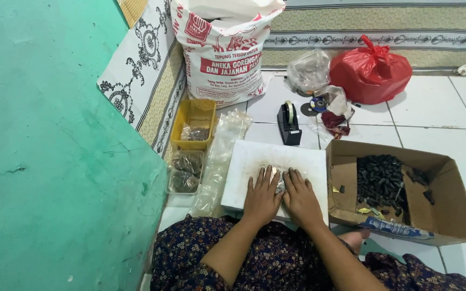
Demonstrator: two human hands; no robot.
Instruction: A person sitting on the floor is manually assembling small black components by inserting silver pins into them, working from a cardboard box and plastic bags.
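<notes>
Head view: the left hand point(261, 196) and right hand point(300, 198) lie side by side, palms down on the near half of a white board point(254, 156) on the floor, fingers flat and spread over a small shiny packet point(279, 186) between them. Right of the board sits a cardboard box point(449, 210) of black pieces point(379, 180). Beyond the board's far edge stands a black tape dispenser point(288, 125).

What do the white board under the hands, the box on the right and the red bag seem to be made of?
White board: looks like foam or plastic, matte and scuffed grey; unclear which. Box: brown corrugated cardboard, folded flaps and raw edges. Red bag: thin glossy plastic film, crinkled, knotted at top.
</notes>
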